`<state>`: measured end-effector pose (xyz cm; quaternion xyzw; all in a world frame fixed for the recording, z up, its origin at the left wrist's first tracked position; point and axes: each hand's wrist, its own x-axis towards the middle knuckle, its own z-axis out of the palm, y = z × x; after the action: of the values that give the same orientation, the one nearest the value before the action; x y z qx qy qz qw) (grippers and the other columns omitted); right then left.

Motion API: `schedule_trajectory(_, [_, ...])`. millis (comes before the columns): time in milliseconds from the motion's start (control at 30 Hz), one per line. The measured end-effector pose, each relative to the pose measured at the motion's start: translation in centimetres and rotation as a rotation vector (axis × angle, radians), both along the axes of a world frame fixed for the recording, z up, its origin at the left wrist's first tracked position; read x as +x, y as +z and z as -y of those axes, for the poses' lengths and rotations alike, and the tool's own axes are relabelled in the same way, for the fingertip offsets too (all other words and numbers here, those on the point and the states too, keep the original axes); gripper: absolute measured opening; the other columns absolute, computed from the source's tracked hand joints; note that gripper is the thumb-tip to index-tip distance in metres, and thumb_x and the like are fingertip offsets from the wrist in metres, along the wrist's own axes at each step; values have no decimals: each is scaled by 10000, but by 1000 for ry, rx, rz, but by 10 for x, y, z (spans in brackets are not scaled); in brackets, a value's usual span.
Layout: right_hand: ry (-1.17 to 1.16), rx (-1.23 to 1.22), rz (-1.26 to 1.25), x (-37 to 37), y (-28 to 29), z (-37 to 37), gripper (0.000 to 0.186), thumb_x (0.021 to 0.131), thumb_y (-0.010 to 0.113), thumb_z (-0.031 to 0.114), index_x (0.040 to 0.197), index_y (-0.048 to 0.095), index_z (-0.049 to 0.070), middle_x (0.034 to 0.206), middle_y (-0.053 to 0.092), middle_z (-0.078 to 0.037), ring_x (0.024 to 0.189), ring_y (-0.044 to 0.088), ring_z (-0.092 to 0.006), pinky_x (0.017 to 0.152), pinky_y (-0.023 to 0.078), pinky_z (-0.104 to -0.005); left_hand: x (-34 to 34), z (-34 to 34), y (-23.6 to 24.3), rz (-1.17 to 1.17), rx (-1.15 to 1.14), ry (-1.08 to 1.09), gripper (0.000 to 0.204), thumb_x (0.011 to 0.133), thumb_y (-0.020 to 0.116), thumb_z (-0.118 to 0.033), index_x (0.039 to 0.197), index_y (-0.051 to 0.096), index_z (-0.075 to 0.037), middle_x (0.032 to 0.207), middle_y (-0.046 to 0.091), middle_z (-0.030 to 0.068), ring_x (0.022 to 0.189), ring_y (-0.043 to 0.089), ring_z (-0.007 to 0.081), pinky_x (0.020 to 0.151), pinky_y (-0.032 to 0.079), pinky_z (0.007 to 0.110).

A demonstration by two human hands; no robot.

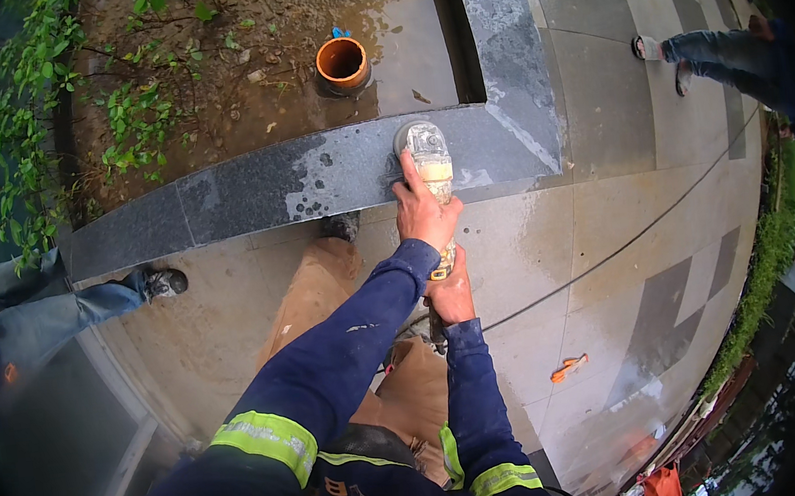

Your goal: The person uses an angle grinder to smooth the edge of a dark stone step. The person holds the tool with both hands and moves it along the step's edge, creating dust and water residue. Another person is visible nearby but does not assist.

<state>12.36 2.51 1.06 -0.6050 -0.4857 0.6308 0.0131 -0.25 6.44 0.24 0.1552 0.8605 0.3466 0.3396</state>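
Both my hands are closed on a dusty, pale angle grinder [433,159]. My left hand [427,214] wraps its front body, with one finger stretched along the side toward the head. Behind it, my right hand [452,293] grips the rear end, close to the cord. The grinder's head rests over the dark stone coping [331,170] of a planter, near its inner edge; the disc beneath is mostly hidden. Pale, wet-looking patches mark the stone to the left of the tool.
An orange pipe [341,63] stands up in the planter's muddy water, beside leafy shrubs [133,126]. A black cord [629,241] crosses the tiles to the right. Orange gloves [569,367] lie on the paving. People stand at left [66,317] and far right [721,49].
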Motion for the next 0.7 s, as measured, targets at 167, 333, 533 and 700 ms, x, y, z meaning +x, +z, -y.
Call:
schedule_trajectory(167, [-18,-32,0,-12,11,-9,842,683,733,7,1417,322,34,903,640,-123,668,628,-197,550,513,-337,-9,-10,2,-2,15,-3,1132,717,757,-176,1557,-2,-162,1185,431,316,988,586,507,867,517,515])
schedule_trajectory(333, [23,-65,32,-7,17,-5,857,677,740,11,1421,314,34,929,642,-130,679,629,-196,561,515,-339,-4,-2,5,15,-22,6,1130,718,757,-175,1559,3,-176,1190,432,308,993,586,507,869,517,517])
schedule_trajectory(533, [58,28,45,-7,7,-10,879,656,748,3,1419,312,38,942,637,-136,678,627,-202,570,518,-339,-5,-10,3,23,9,24,1123,726,748,-166,1563,-1,-181,1181,431,310,972,590,497,856,516,519])
schedule_trajectory(700, [-36,-59,44,-19,37,-15,852,666,716,-18,1416,314,25,933,638,-132,722,634,-205,599,526,-340,-3,-12,11,82,-62,-42,1112,731,740,-181,1560,-1,-165,1165,429,314,959,589,495,855,514,518])
